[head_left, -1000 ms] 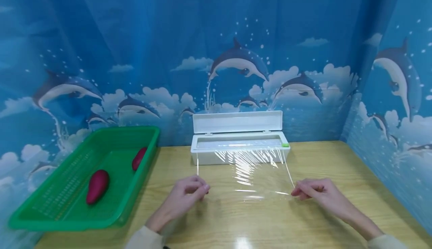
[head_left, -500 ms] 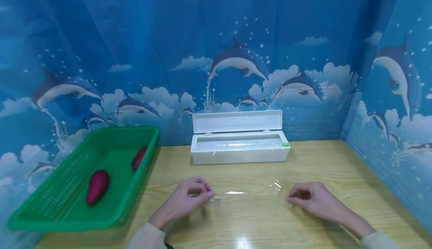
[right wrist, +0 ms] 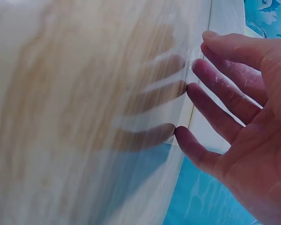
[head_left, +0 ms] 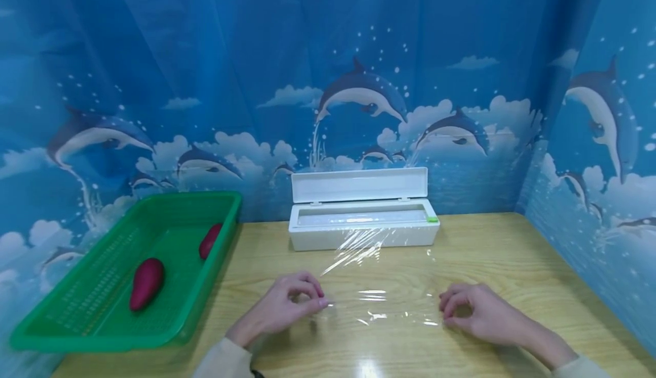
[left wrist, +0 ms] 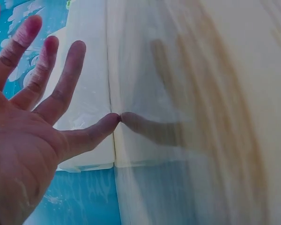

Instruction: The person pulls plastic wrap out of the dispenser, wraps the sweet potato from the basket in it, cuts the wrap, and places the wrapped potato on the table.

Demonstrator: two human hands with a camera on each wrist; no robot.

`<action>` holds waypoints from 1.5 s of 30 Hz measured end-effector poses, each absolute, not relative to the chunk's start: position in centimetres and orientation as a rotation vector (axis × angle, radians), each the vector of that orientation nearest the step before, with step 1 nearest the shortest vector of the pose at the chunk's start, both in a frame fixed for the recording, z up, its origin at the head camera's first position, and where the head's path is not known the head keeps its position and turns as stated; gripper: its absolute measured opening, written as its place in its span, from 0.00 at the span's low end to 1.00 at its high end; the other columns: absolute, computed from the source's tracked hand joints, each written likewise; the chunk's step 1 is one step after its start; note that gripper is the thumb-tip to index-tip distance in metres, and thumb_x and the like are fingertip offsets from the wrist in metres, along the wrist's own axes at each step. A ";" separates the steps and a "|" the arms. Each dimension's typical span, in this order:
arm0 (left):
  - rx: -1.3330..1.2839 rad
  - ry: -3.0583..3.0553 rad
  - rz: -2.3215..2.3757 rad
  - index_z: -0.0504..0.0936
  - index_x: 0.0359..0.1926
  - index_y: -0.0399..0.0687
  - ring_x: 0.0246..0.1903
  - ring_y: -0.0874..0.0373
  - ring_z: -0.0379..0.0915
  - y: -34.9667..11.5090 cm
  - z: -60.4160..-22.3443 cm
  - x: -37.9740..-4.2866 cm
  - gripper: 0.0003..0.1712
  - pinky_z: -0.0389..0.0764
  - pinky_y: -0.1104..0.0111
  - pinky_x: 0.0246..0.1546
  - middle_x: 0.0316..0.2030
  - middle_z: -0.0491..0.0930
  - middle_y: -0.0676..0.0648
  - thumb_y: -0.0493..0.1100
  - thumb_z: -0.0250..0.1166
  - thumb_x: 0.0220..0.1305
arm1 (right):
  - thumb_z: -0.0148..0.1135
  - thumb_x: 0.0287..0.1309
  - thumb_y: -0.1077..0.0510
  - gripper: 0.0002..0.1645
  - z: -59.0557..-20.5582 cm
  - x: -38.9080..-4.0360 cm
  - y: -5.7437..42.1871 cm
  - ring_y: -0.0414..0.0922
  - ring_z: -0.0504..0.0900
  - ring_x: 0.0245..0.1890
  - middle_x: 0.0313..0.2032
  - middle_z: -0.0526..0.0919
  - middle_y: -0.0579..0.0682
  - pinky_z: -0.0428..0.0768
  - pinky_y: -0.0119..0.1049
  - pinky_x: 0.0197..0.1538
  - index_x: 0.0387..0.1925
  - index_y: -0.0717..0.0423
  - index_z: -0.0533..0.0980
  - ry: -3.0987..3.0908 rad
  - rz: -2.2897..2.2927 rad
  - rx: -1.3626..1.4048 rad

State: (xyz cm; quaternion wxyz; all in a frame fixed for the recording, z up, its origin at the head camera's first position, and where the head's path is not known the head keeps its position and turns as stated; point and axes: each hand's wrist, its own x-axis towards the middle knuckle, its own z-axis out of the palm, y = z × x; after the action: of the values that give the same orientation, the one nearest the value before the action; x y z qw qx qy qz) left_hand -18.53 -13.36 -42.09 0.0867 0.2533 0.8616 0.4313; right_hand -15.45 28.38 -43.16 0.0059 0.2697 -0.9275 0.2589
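Clear plastic wrap stretches over the table between the two hands, showing mainly as bright glints. Its streaks run back up to the front of a white wrap dispenser, whose lid stands raised. The left hand pinches the left side of the wrap between thumb and finger; in the left wrist view its little finger touches the tabletop. At the wrap's right edge, the right hand pinches with thumb and index finger together, while its lower fingers meet the tabletop in the right wrist view.
A green basket stands at the left with two dark red, tapered objects, one near its middle and one by its right wall. The wooden table ends at a blue dolphin-print curtain behind and to the right.
Both hands have come slightly nearer the front edge, the right one most. The wrap, taut from the dispenser a second ago, now lies lower, with its glints shifted.
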 end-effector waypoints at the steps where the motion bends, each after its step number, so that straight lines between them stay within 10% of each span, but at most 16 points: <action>1: 0.761 2.569 1.275 0.87 0.29 0.55 0.48 0.59 0.76 -13.4 -42.1 -18.5 0.17 0.76 0.51 0.54 0.42 0.81 0.60 0.60 0.67 0.66 | 0.77 0.51 0.52 0.08 -43.2 -15.4 28.4 0.42 0.85 0.49 0.41 0.87 0.36 0.83 0.49 0.54 0.27 0.34 0.84 -2.899 0.819 0.853; 10: 0.758 2.600 1.174 0.86 0.29 0.60 0.45 0.63 0.78 -13.9 -42.0 -18.0 0.16 0.79 0.52 0.53 0.39 0.82 0.63 0.61 0.65 0.67 | 0.70 0.63 0.55 0.05 -42.8 -15.2 29.9 0.28 0.82 0.52 0.49 0.89 0.48 0.79 0.25 0.55 0.40 0.44 0.86 -2.858 1.271 0.744; 19: 0.800 2.631 1.085 0.85 0.31 0.66 0.45 0.65 0.77 -13.9 -41.7 -17.6 0.12 0.77 0.51 0.56 0.37 0.80 0.66 0.62 0.65 0.67 | 0.63 0.70 0.55 0.14 -42.3 -15.2 31.0 0.26 0.82 0.46 0.48 0.89 0.52 0.82 0.27 0.46 0.50 0.57 0.84 -2.873 1.507 0.440; 29: 0.967 2.819 0.755 0.85 0.37 0.66 0.45 0.62 0.80 -13.9 -37.4 -16.3 0.10 0.83 0.61 0.51 0.43 0.83 0.62 0.61 0.65 0.68 | 0.76 0.52 0.60 0.21 -42.5 -17.1 28.3 0.47 0.87 0.48 0.50 0.87 0.47 0.88 0.46 0.47 0.49 0.50 0.84 -2.614 0.591 0.791; 45: 0.772 3.070 0.261 0.86 0.44 0.63 0.38 0.68 0.79 -21.6 -29.0 -17.4 0.11 0.84 0.66 0.38 0.39 0.83 0.60 0.59 0.69 0.65 | 0.69 0.61 0.43 0.29 -42.8 -19.6 27.5 0.62 0.82 0.57 0.58 0.82 0.62 0.81 0.63 0.58 0.59 0.54 0.80 -2.916 0.416 0.803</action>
State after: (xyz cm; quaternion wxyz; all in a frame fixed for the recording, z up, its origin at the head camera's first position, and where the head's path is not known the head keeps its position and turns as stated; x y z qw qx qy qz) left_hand -17.37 -21.56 -29.04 -0.0172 0.2432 0.9663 0.0822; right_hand -19.60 27.51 -42.79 0.0446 0.2627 -0.9542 0.1361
